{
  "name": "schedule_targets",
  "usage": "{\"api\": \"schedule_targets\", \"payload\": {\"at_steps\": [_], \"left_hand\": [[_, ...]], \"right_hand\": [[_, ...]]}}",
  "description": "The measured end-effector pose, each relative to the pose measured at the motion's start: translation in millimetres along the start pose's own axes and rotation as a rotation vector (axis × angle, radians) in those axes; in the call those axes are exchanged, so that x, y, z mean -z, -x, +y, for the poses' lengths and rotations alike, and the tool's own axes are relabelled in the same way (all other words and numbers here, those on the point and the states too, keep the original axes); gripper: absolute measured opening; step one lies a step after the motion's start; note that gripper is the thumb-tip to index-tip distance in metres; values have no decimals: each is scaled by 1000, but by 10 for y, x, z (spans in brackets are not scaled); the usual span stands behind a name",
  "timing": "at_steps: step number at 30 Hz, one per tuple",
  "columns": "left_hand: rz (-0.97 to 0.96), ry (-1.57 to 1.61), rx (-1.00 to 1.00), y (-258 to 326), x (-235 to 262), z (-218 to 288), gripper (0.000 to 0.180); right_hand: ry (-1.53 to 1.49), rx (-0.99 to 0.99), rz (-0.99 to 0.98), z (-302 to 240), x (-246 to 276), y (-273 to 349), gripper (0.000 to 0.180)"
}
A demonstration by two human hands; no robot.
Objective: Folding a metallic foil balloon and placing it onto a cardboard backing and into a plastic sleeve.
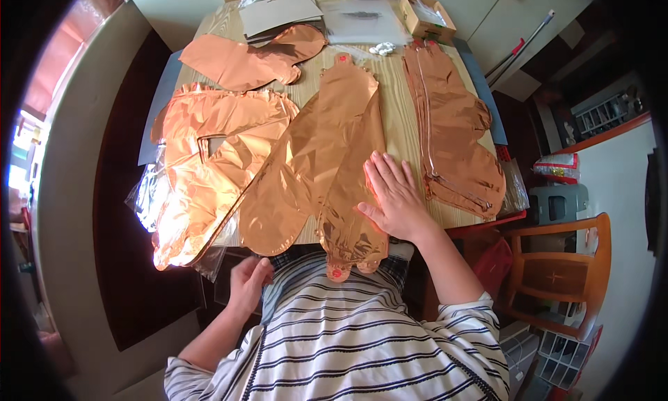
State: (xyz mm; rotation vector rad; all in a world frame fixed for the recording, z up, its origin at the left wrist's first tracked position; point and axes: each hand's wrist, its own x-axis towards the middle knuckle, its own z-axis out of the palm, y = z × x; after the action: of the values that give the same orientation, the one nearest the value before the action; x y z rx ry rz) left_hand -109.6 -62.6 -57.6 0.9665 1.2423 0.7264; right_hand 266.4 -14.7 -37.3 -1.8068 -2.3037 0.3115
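Note:
My right hand [395, 195] lies flat, fingers stretched, on the right edge of a flat copper-coloured foil balloon [327, 143]. That balloon spreads over the middle of the table, and its lower end, with a red-marked tab, hangs over the near edge by my lap. My left hand [249, 282] is closed with curled fingers below the table edge; whether anything is in it is hidden. On the left lies another crumpled, shiny foil balloon [229, 133], partly overlapped by the middle one. To the right is a stack of flat foil balloons [452, 115].
A further foil piece [243, 63] lies at the far left of the wooden table [400, 115]. Behind it are grey-white sheets [282, 12], a clear plastic sheet [362, 24], a small cardboard box [428, 18] and white bits [381, 49]. A wooden chair [557, 276] stands at right.

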Motion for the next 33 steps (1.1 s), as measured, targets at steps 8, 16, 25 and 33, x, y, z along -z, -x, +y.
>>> {"api": "schedule_targets", "payload": {"at_steps": [8,16,25,33], "left_hand": [[-16,-73,-143,-135,-146,113,17],[-594,-569,-1163,-698,-896,857,13],[-580,-626,-970,-1218,-770,1116,29],[-255,-1301,-1026,-1696,-829,924,62]], "right_hand": [[-68,148,234,175,-65,-90,55],[-90,47,184,27,2,-191,64],[-93,98,238,220,-107,-150,57],[-241,118,323,286,1,-294,42]]}}
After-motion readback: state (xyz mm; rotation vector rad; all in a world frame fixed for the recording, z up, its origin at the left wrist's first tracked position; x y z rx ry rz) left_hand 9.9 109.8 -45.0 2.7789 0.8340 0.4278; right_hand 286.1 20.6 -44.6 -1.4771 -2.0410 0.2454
